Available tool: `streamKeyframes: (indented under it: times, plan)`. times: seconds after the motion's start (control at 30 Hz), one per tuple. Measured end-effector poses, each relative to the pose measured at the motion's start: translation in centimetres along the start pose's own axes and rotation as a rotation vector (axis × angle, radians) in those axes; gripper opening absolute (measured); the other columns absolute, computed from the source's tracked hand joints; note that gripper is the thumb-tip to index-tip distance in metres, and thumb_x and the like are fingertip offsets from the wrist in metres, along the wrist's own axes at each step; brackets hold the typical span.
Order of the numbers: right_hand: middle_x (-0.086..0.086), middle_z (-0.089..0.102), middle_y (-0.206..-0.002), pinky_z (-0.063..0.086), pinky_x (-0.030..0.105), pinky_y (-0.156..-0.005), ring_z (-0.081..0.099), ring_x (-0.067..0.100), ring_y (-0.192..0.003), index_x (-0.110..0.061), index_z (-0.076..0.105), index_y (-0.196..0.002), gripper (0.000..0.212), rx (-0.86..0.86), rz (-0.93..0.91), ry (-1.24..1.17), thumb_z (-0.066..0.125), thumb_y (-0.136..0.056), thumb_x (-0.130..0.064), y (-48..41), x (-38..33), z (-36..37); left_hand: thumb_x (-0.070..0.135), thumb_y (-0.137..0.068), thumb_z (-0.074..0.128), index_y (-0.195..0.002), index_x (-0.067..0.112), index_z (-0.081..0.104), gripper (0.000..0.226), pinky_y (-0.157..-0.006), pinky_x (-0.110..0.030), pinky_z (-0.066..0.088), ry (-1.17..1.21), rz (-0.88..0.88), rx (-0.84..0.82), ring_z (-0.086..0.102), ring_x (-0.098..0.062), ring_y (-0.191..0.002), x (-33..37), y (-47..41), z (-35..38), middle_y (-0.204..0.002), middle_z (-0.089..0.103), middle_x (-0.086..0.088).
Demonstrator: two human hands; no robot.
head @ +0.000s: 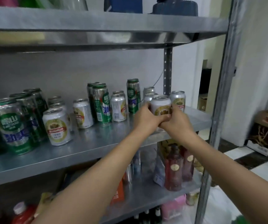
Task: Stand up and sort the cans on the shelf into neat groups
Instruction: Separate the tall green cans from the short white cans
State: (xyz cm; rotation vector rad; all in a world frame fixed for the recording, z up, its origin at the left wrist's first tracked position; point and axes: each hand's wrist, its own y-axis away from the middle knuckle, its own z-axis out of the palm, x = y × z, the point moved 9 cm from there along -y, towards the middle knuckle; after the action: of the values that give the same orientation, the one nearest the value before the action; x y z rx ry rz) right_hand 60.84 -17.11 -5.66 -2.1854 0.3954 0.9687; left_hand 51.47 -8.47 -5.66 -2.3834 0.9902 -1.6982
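On the middle metal shelf (97, 143) stand tall green cans and short white cans with gold labels. Both hands wrap one short white can (160, 105) at the shelf's right end: my left hand (146, 118) on its left side, my right hand (176, 120) on its right, thumbs meeting in front. More white cans (178, 98) stand right behind it. A tall green can (133, 96) stands just left of my hands. Another white can (56, 126) and a group of green cans (12, 125) stand at the left.
The upright post (168, 70) and the shelf's right edge lie close behind the held can. An upper shelf (97, 25) hangs overhead. Red bottles (173, 167) and packets fill the shelf below. Cardboard boxes (265, 131) sit on the floor at the right.
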Motion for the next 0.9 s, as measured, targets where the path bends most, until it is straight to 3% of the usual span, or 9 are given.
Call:
streamKeyframes:
  times: [0.13, 0.23, 0.3, 0.43, 0.57, 0.7, 0.9]
  plan:
    - [-0.005, 0.064, -0.096, 0.047, 0.026, -0.065, 0.061, 0.014, -0.085, -0.017, 0.052, -0.113, 0.051, 0.103, 0.086, -0.007, 0.080, -0.071, -0.027, -1.9, 4.7, -3.7, 0.037, -0.074, 0.081, -0.122, 0.017, 0.059, 0.056, -0.088, -0.027, 0.050, 0.006, 0.051, -0.067, 0.060, -0.011, -0.103, 1.3, -1.9, 3.2, -0.120, 0.063, 0.004]
    - [-0.003, 0.064, -0.100, 0.046, 0.027, -0.073, 0.061, 0.016, -0.089, -0.017, 0.052, -0.115, 0.054, 0.178, 0.150, -0.028, 0.084, -0.071, -0.026, -3.6, 7.7, -6.4, 0.032, -0.079, 0.078, -0.126, 0.020, 0.052, 0.055, -0.089, -0.020, 0.041, -0.059, 0.093, 0.137, 0.052, -0.009, -0.109, 0.2, -3.5, 0.8, -0.121, 0.050, 0.005]
    - [-0.002, 0.061, -0.100, 0.044, 0.028, -0.074, 0.060, 0.019, -0.090, -0.013, 0.052, -0.118, 0.055, 0.214, 0.181, 0.006, 0.083, -0.073, -0.023, -4.5, 9.0, -7.7, 0.027, -0.077, 0.079, -0.133, 0.017, 0.044, 0.067, -0.091, -0.022, 0.036, -0.102, 0.016, 0.189, 0.045, -0.013, -0.115, -1.6, -4.7, 0.1, -0.127, 0.044, 0.000]
    - [0.006, 0.063, -0.106, 0.044, 0.031, -0.078, 0.059, 0.023, -0.094, -0.009, 0.052, -0.120, 0.055, 0.234, 0.229, 0.049, 0.082, -0.075, -0.020, -5.9, 11.0, -8.5, 0.030, -0.076, 0.080, -0.139, 0.012, 0.036, 0.078, -0.095, -0.032, 0.042, -0.138, -0.197, 0.061, 0.051, -0.026, -0.124, -4.8, -6.8, 2.1, -0.137, 0.050, -0.007]
    - [0.011, 0.065, -0.115, 0.047, 0.037, -0.085, 0.061, 0.031, -0.107, -0.010, 0.053, -0.122, 0.057, 0.216, 0.265, 0.074, 0.083, -0.074, -0.019, -7.4, 12.0, -8.2, 0.036, -0.073, 0.082, -0.131, 0.013, 0.043, 0.074, -0.091, -0.033, 0.046, -0.130, -0.205, 0.018, 0.058, -0.026, -0.116, -5.1, -7.8, 3.4, -0.128, 0.059, -0.005]
    - [0.010, 0.066, -0.115, 0.049, 0.041, -0.090, 0.062, 0.030, -0.106, -0.012, 0.053, -0.123, 0.059, 0.202, 0.284, 0.065, 0.083, -0.073, -0.022, -8.1, 12.7, -8.1, 0.038, -0.072, 0.082, -0.128, 0.014, 0.044, 0.072, -0.092, -0.034, 0.049, -0.121, -0.183, -0.002, 0.060, -0.026, -0.114, -4.4, -7.7, 4.6, -0.126, 0.060, -0.006]
    - [0.018, 0.063, -0.121, 0.047, 0.048, -0.095, 0.060, 0.036, -0.113, -0.008, 0.050, -0.128, 0.060, 0.177, 0.307, 0.027, 0.080, -0.076, -0.012, -7.3, 11.1, -7.8, 0.036, -0.072, 0.082, -0.134, 0.015, 0.041, 0.078, -0.094, -0.036, 0.049, -0.106, -0.170, -0.031, 0.058, -0.027, -0.117, -3.9, -7.0, 4.5, -0.130, 0.059, -0.007]
